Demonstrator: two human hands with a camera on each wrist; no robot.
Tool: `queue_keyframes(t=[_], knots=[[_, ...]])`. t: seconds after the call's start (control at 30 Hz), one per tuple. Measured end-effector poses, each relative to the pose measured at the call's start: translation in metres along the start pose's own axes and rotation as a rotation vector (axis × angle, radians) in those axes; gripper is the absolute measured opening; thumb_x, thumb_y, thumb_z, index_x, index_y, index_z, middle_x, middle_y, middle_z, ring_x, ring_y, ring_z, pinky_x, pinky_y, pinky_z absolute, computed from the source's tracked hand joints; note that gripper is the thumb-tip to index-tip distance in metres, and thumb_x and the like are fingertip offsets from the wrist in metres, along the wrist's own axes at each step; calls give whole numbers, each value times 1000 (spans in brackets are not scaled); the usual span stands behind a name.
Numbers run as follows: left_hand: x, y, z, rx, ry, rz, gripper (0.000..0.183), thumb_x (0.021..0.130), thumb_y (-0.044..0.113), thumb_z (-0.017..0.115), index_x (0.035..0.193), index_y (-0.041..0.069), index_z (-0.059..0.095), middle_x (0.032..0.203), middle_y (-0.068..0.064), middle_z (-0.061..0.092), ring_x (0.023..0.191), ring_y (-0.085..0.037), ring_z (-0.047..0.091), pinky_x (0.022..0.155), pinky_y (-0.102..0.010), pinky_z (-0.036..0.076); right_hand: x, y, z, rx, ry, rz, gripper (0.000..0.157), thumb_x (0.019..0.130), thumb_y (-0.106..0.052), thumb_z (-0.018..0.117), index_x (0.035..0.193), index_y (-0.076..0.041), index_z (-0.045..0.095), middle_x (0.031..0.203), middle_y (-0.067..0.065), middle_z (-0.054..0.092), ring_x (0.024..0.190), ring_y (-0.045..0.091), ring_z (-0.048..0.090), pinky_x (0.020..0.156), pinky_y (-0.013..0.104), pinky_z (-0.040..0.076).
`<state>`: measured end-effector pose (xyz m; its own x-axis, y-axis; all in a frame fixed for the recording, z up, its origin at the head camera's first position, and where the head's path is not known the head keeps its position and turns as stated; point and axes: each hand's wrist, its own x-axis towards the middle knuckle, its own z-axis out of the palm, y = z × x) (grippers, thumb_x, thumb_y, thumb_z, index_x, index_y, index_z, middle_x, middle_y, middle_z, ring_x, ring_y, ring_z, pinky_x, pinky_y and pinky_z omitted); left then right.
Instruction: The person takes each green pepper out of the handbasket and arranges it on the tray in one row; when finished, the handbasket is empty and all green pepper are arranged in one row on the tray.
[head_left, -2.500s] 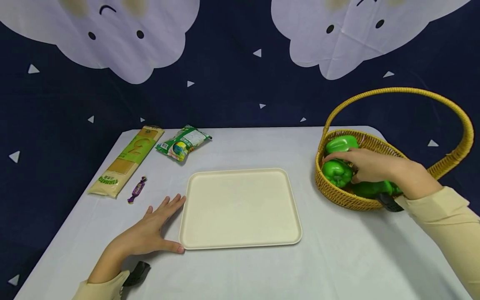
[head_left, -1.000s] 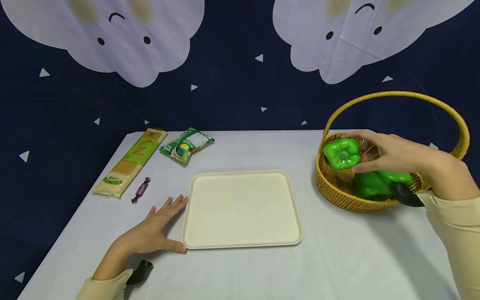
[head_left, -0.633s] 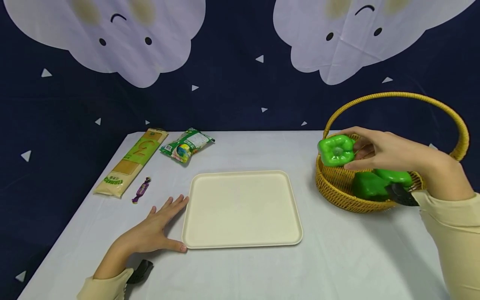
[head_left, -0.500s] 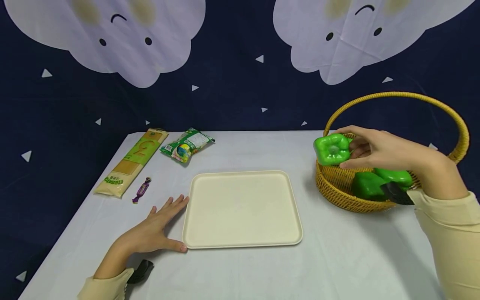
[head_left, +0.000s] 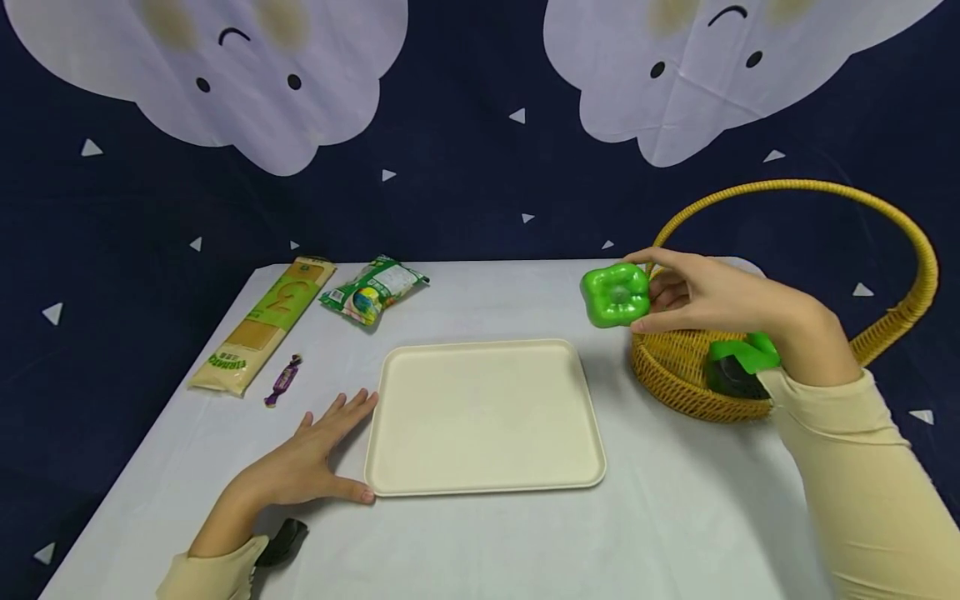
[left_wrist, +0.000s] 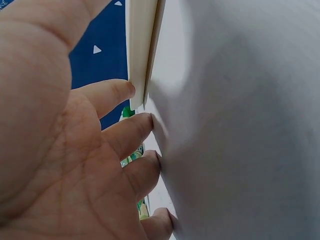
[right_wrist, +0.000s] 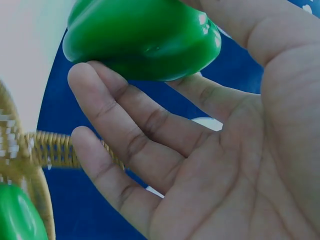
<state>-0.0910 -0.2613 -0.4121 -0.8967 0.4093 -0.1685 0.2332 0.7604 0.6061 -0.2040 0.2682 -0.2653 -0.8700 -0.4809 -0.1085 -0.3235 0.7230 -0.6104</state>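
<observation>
Plainly, the green pepper (head_left: 615, 295) is in the right grip (head_left: 716, 292), pinched between thumb and fingers, at the left of that grip and raised over the counter (head_left: 487, 550). It is blocky, with no marked long axis; its lobed end faces the head camera. The tray (head_left: 487, 417) lies left of this grip and closer to the person, its far right corner nearest the pepper; that offset seems to be the relation that counts. Just beneath the grip stands the wicker basket (head_left: 671, 396), with more green (head_left: 763, 350) inside, partly hidden. Across the tray, the left grip (head_left: 303, 458) has its fingers spread at the left edge, holding nothing; the right is much nearer the pepper. Beyond the left grip lie a purple candy (head_left: 282, 381), a snack bag (head_left: 374, 290) and a long yellow-green pack (head_left: 262, 327).
</observation>
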Motion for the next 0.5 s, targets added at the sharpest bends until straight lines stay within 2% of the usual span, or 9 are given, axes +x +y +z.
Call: queue_keyframes(t=[0.2,0.5], knots=[[0,0,0,11,3,-7,132,68,56,97,172,17,26,178,-22,20,163,-59,6,118,-89,-1,23,-17,12,7,-40,-14,83,91,-33,89,160,-20,44,122,11,74,109,21,73,91,26,60],[1,0,-1,12,-1,7,131,68,58,97,172,19,27,178,-22,20,163,-59,7,118,-89,0,55,-31,33,25,-135,-81,84,91,-34,88,159,-14,44,120,11,76,110,21,75,96,37,62]])
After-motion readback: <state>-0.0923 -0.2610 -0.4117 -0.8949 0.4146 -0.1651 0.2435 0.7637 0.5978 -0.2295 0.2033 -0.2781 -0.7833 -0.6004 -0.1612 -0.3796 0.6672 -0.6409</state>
